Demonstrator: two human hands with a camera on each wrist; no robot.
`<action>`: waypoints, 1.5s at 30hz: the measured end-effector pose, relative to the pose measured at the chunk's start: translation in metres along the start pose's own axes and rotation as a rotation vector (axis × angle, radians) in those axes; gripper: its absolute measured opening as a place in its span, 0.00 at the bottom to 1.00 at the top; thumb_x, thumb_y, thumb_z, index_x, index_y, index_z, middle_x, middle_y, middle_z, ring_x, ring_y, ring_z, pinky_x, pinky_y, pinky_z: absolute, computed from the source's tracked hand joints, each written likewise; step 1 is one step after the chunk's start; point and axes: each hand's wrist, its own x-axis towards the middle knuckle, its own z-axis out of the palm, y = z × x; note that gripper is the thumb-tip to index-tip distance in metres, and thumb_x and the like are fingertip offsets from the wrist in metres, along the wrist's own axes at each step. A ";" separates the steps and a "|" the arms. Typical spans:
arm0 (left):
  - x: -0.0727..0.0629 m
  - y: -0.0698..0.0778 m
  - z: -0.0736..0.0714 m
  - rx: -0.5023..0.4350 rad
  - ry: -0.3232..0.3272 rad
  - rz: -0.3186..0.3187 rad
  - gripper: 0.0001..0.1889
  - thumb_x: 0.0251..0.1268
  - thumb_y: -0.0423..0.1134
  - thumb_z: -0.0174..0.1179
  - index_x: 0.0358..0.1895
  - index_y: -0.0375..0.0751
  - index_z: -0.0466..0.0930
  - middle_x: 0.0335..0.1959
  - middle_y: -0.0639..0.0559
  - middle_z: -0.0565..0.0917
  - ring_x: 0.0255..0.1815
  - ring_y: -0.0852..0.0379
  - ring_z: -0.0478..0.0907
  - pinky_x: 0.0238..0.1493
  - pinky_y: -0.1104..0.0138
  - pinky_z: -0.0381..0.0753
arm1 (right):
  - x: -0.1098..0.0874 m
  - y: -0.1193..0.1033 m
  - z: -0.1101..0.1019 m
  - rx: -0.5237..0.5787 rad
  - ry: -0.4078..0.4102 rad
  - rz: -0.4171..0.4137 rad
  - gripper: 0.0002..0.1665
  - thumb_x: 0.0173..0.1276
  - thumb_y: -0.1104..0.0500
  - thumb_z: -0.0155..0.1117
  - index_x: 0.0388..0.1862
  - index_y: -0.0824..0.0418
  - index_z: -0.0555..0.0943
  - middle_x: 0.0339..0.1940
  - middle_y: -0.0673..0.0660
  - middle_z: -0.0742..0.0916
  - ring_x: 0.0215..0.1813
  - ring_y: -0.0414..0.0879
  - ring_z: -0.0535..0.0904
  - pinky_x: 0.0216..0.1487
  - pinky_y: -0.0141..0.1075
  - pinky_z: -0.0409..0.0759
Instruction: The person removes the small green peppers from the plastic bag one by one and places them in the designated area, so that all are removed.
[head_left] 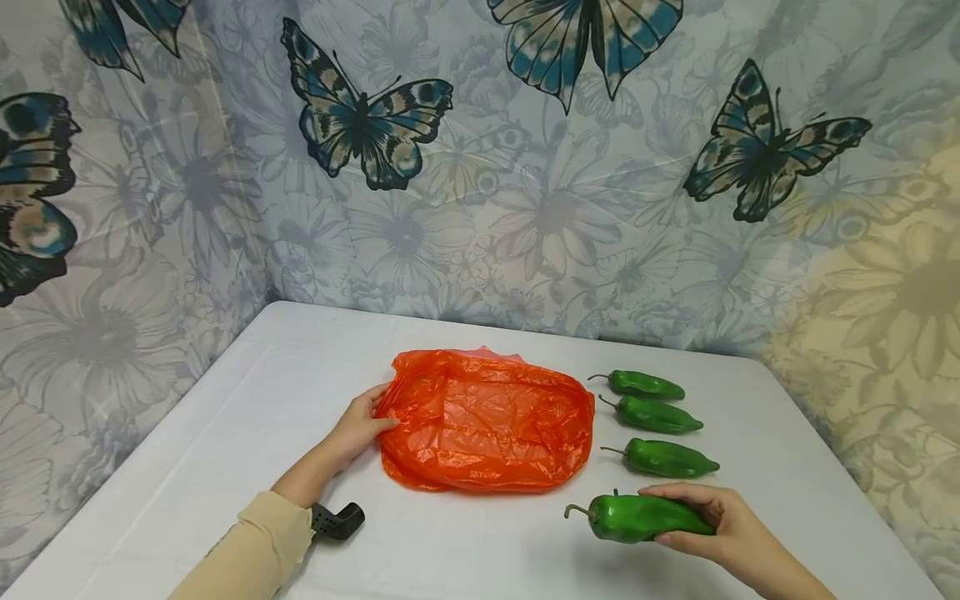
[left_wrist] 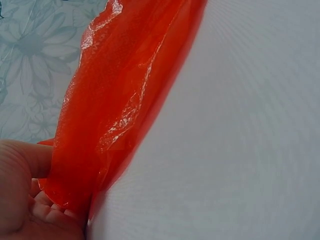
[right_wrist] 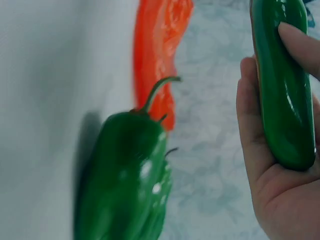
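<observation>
An orange-red plastic bag [head_left: 487, 425] lies spread out on the white table. At its left end my left hand [head_left: 367, 427] pinches the edge, and in the left wrist view the film of the bag [left_wrist: 105, 125] runs between thumb and fingers. My right hand [head_left: 712, 525] grips a long green pepper [head_left: 637, 518] near the front right, its curved stem toward the left. A second short stem [head_left: 616, 492] shows above that pepper's upper edge. In the right wrist view the held pepper [right_wrist: 282, 95] lies along the fingers with the thumb over it.
To the right of the bag, three more green peppers lie in a column: a far one [head_left: 647, 384], a middle one [head_left: 660, 414] and a near one [head_left: 670, 458]. A black strap device [head_left: 337, 521] is at the left wrist. Butterfly-print cloth [head_left: 525, 208] hangs behind the table.
</observation>
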 end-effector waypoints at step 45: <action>0.000 0.002 -0.002 0.040 -0.010 -0.021 0.35 0.59 0.25 0.53 0.70 0.30 0.52 0.67 0.32 0.64 0.67 0.40 0.64 0.64 0.54 0.68 | -0.048 0.069 -0.029 0.146 -0.157 -0.007 0.28 0.62 0.77 0.52 0.59 0.60 0.75 0.54 0.38 0.82 0.52 0.29 0.77 0.46 0.23 0.78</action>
